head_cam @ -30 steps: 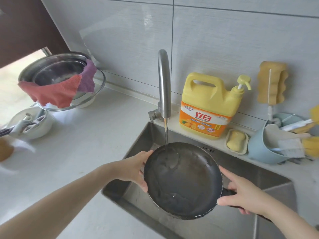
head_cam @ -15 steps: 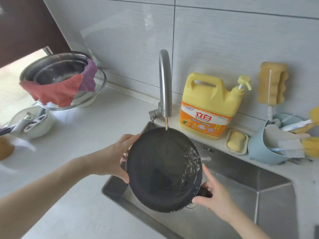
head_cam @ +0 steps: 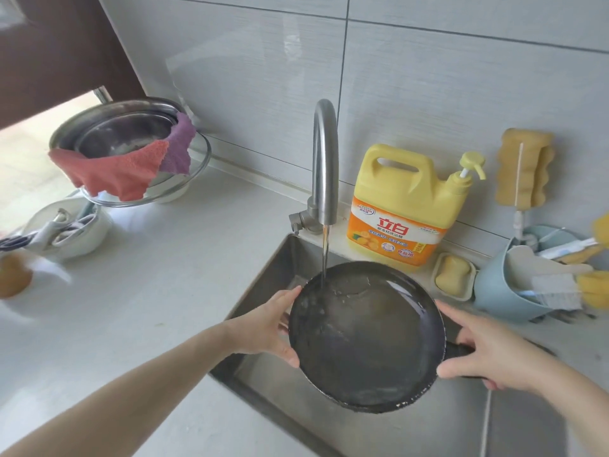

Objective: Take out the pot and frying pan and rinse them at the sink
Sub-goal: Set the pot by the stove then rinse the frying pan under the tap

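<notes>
Right now you hold the frying pan (head_cam: pixel 365 338) over the sink (head_cam: pixel 283 258), between both hands, its handle running out to your right. Your left hand (head_cam: pixel 263 328) clasps the left rim, thumb over the edge; your right hand (head_cam: pixel 484 351) wraps the handle. Water from the tap (head_cam: pixel 324 159) strikes the pan's far-left edge, nearer your left hand, so tilting looks like the next call.

Frying pan (head_cam: pixel 365 338), dark, held over steel sink (head_cam: pixel 283 258); far rim struck by thin water stream (head_cam: pixel 324 255) from curved tap (head_cam: pixel 324 159). Left rim gripped by left hand (head_cam: pixel 263 328); black handle (head_cam: pixel 456 351) gripped by right hand (head_cam: pixel 487 354). Yellow detergent jug (head_cam: pixel 402 206) and soap dish (head_cam: pixel 454 275) set behind sink; steel bowl (head_cam: pixel 118 133) draped with cloths (head_cam: pixel 125 169) at left on counter (head_cam: pixel 158 275)
</notes>
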### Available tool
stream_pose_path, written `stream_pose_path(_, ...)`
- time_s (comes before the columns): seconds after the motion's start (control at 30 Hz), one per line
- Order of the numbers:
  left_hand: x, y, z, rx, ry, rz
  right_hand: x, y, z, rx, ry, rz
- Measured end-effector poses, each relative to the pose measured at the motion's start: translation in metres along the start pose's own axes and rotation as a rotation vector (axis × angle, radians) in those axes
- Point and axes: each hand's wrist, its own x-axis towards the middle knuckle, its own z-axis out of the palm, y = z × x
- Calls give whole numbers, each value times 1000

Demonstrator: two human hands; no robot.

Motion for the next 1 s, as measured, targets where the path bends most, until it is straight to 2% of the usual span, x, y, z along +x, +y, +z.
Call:
stream_pose_path(0.1,-4,3,-9,35,-27,-30,-3,16,26,86,17,8)
stream_pose_path(0.23,-8,13,-22,188,5,-61,5,25,67,121,199,-67)
stream_pose_path(0.43,5,21,-14,382,184,-23,12,26,77,70,398,-76)
stream_pose_path(0.6,12,13,9,411,376,173,2,30,70,-7,573,-111)
stream_pose_path(0.7,12,14,22,500,560,392,-8,35,70,-44,694,-164)
stream_pose_path(0.77,13,13,26,515,659,481,-13,35,67,-153,765,-216)
stream_pose_path(1.0,13,21,29,562,710,589,-28,38,61,-187,784,-179)
